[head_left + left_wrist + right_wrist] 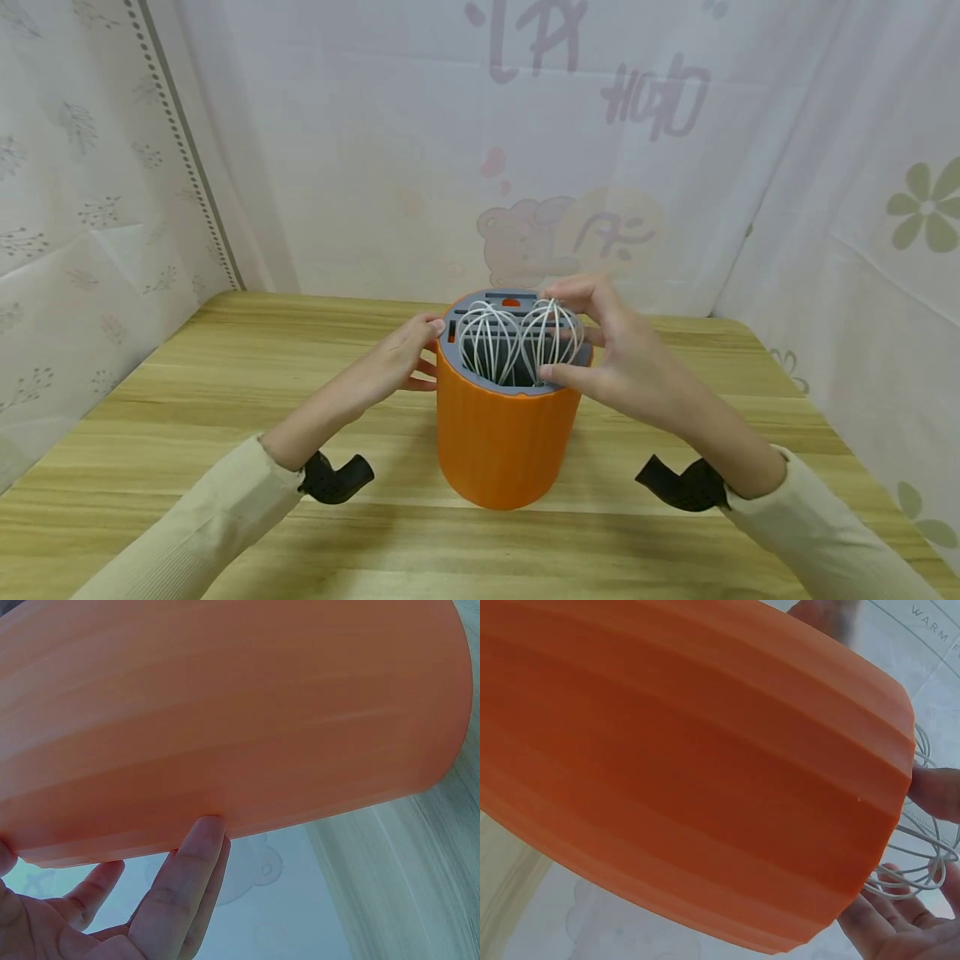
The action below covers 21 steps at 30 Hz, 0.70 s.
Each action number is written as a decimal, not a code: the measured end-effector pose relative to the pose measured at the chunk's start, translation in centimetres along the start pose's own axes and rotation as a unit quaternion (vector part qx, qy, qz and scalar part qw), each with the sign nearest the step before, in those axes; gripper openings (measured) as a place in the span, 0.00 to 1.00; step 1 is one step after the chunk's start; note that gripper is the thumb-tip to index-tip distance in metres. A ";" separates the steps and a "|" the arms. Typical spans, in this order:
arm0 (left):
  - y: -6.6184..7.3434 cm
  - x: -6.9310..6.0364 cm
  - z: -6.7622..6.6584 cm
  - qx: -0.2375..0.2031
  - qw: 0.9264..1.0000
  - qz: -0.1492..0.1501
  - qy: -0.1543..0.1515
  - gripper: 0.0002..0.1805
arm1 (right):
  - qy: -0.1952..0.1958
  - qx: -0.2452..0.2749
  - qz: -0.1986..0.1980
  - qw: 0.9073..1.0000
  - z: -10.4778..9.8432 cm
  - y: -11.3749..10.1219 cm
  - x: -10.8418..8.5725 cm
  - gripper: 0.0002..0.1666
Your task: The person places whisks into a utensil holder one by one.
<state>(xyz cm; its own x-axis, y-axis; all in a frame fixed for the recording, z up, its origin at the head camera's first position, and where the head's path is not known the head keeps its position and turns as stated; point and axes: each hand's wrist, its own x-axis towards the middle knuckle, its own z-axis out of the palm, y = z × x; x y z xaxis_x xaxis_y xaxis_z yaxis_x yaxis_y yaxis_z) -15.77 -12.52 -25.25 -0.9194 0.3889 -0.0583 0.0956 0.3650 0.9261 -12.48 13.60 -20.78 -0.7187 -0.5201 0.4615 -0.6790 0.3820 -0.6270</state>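
Observation:
An orange ribbed round holder (pixel 506 442) stands upright on the table, with a grey slotted insert (pixel 450 358) in its top. Two wire whisks, a left one (pixel 487 346) and a right one (pixel 552 337), poke their pale wire heads out of it side by side; their lower parts are hidden inside. My right hand (pixel 622 358) curls round the right whisk's head, thumb at the front and index finger behind. On the holder's left side rests my left hand (pixel 397 358), thumb at the rim and extended fingers (pixel 180 877) touching the wall.
The wood-grain table (pixel 262 533) extends around the holder. Behind it hangs a pale printed curtain (pixel 375 167), with more patterned cloth on the left and right. Black wrist mounts (pixel 337 479) sit on both forearms.

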 end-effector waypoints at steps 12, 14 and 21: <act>0.0 0.0 0.0 -0.002 1.000 -0.002 -0.001 0.25 | -0.023 -0.010 0.040 0.999 0.0 -0.2 0.1 0.31; 0.0 0.1 0.0 -0.001 1.000 -0.002 0.000 0.25 | -0.021 -0.010 0.044 0.999 0.0 -0.2 0.2 0.31; 0.0 0.1 0.0 0.001 1.000 0.000 -0.002 0.25 | -0.016 -0.007 0.021 1.000 -0.2 -0.3 -0.1 0.34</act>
<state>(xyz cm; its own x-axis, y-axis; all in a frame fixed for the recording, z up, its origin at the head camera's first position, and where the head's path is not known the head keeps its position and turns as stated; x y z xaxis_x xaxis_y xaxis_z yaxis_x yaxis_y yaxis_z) -15.92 -12.52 -25.28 -0.9178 0.3926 -0.0598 0.0962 0.3660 0.9256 -12.25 13.70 -20.46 -0.7417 -0.5276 0.4141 -0.6502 0.4141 -0.6370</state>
